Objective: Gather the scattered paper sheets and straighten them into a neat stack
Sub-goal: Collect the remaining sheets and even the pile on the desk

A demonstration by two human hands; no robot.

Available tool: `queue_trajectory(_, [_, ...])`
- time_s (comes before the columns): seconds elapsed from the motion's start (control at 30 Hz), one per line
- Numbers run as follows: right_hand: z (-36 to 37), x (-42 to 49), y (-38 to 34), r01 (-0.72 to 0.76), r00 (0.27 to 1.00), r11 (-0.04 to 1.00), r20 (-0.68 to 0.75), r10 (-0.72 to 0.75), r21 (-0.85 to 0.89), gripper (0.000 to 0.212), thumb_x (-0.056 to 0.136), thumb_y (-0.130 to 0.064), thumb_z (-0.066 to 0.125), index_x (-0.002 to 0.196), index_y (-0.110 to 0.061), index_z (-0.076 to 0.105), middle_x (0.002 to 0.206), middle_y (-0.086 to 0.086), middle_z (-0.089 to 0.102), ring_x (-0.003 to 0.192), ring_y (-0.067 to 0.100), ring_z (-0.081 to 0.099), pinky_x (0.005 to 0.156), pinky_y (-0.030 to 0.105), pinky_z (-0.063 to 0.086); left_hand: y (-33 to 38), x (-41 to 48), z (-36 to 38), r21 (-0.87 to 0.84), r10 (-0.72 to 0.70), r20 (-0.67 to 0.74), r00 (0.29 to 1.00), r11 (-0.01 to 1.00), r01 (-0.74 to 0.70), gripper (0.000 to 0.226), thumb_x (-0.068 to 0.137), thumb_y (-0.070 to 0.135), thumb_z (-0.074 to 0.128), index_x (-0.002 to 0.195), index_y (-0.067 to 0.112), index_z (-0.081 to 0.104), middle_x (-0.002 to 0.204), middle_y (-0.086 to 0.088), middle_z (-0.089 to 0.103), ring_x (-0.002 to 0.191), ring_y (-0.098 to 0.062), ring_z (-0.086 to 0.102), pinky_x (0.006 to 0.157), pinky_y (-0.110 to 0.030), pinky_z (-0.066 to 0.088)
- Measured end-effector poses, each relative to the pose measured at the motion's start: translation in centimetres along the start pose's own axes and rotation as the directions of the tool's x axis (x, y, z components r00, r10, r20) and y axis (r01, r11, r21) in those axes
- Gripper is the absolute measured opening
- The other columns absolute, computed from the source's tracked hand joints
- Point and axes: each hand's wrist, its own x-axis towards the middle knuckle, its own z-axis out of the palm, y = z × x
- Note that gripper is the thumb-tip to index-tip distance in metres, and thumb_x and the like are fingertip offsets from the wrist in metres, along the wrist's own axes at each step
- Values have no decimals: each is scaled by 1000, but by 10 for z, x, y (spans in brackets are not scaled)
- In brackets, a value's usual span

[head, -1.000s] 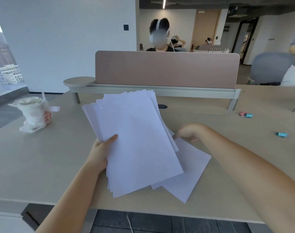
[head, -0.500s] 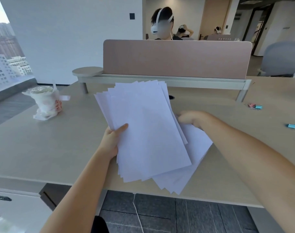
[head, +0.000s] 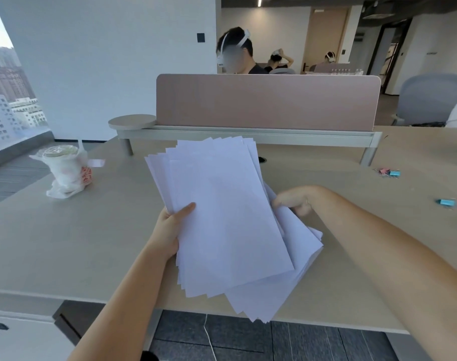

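A fanned bundle of white paper sheets (head: 222, 217) is held up above the beige desk (head: 66, 243), its edges uneven. My left hand (head: 171, 225) grips the bundle's left edge, thumb on top. My right hand (head: 295, 200) pinches a few lower sheets (head: 300, 246) at their upper right; these sheets slant out beneath the bundle and hang past the desk's front edge. How many sheets lie underneath is hidden by the top sheet.
A drink cup in a white plastic bag (head: 64, 171) stands at the left. Pink and blue binder clips (head: 390, 173) and one blue clip (head: 446, 202) lie at the right. A pink divider screen (head: 266, 102) closes the desk's far side, a person behind it.
My right hand has lifted the loose sheets off the desk and drawn them in under the bundle. My left hand has kept its grip on the bundle.
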Motion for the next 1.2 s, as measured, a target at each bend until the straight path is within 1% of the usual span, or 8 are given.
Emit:
queue_trajectory(0.1, [1,5,3,35,999,999,1,-35,28,36,101,-4,53,136,0,61,137,19,66,127,34,63,104,46,52,1,-1,0,-2,1,-3,1000,1000,-1,36,101,4,65,136,0,67,130,-18,76,105,-33,78,85,-46,67])
queue_trajectory(0.2, [-4,5,12,180,977,972,-147,-158,151,28,98,-5,61,125,-8,68,125,15,73,116,30,70,91,42,58,2,-1,-1,-12,0,11,1000,1000,0,40,100,6,66,140,2,65,133,-16,75,115,-37,75,93,-51,64])
queue_trajectory(0.3, [-12,8,24,339,926,879,-283,-249,335,34,95,-11,71,128,-12,68,114,9,77,104,28,73,90,44,58,3,-2,1,-14,-4,-17,1000,1000,4,38,99,6,68,136,4,67,126,-13,79,111,-35,77,84,-47,66])
queue_trajectory(0.5, [10,21,28,447,893,776,-265,-363,445,28,94,-6,67,120,-10,73,124,14,75,107,28,74,98,44,55,3,-4,3,31,-16,-42,999,999,18,27,96,5,71,123,1,71,118,-14,81,96,-31,82,73,-43,68])
queue_trajectory(0.7, [23,22,13,542,838,749,-304,-452,381,29,98,-12,64,126,-9,71,117,5,78,103,19,75,86,32,59,-1,-7,6,234,217,-145,965,955,-180,37,92,11,80,127,8,70,116,-4,81,99,-22,81,78,-34,65])
queue_trajectory(0.97, [22,24,10,523,852,775,-251,-460,356,34,97,-16,66,131,-11,69,126,8,75,115,25,72,92,38,57,0,0,-5,227,217,-180,959,958,-174,38,84,21,88,118,10,75,124,-14,78,105,-32,79,91,-52,64])
queue_trajectory(1.1, [22,24,3,448,894,816,-201,-400,366,26,98,-18,64,122,-11,71,112,8,77,94,22,76,82,36,60,7,-3,-6,-4,84,-93,992,996,-85,47,93,12,79,138,9,67,132,-13,76,117,-37,75,99,-58,60])
queue_trajectory(1.2, [21,19,-8,392,919,862,-99,-382,322,21,101,-15,58,118,-11,70,99,5,76,82,19,74,74,33,60,6,-1,-5,-12,30,-26,999,999,-30,43,95,5,73,138,10,66,132,-14,76,113,-35,77,89,-53,65])
